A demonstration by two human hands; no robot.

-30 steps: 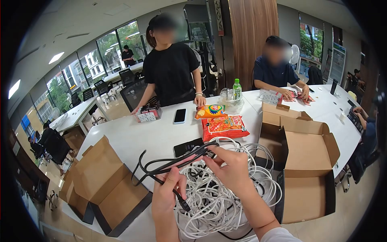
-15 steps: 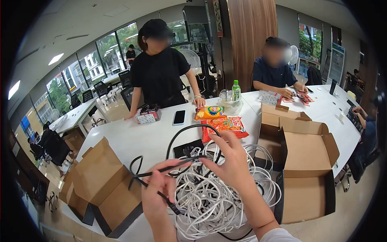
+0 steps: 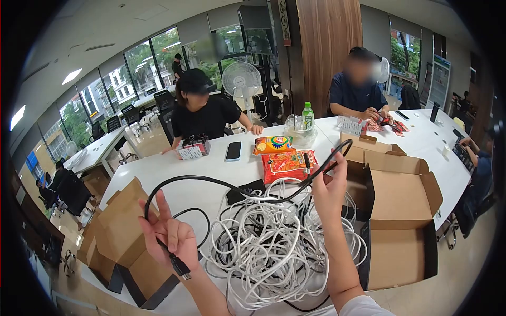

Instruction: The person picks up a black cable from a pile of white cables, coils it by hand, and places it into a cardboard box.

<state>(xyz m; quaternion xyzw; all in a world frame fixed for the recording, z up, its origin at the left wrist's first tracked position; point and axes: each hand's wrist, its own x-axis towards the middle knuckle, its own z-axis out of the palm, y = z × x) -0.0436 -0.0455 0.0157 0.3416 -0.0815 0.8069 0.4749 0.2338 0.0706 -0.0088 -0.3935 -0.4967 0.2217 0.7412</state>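
A black cable [image 3: 221, 182] is stretched in an arch between my two hands. My left hand [image 3: 171, 237] grips one part, with a finger raised and a dark plug [image 3: 181, 267] hanging below the palm. At the right, my right hand [image 3: 329, 192] pinches another stretch, which loops up over the fingertips; a second black plug end [image 3: 307, 159] sticks up near that hand. Below and between the hands lies a big tangled heap of white cables [image 3: 274, 253], with some black ones mixed in.
Open cardboard boxes stand at left [image 3: 155, 268] and right [image 3: 403, 253]. Beyond the heap are snack bags [image 3: 284, 166], a phone [image 3: 233, 151], a small box of items [image 3: 193, 148] and a green bottle [image 3: 308, 117]. Two people sit across the white table [image 3: 142, 174].
My hands have moved apart, left hand to the left and right hand rightward, spreading the black cable into a wide arch. The person across, standing before, is now lower.
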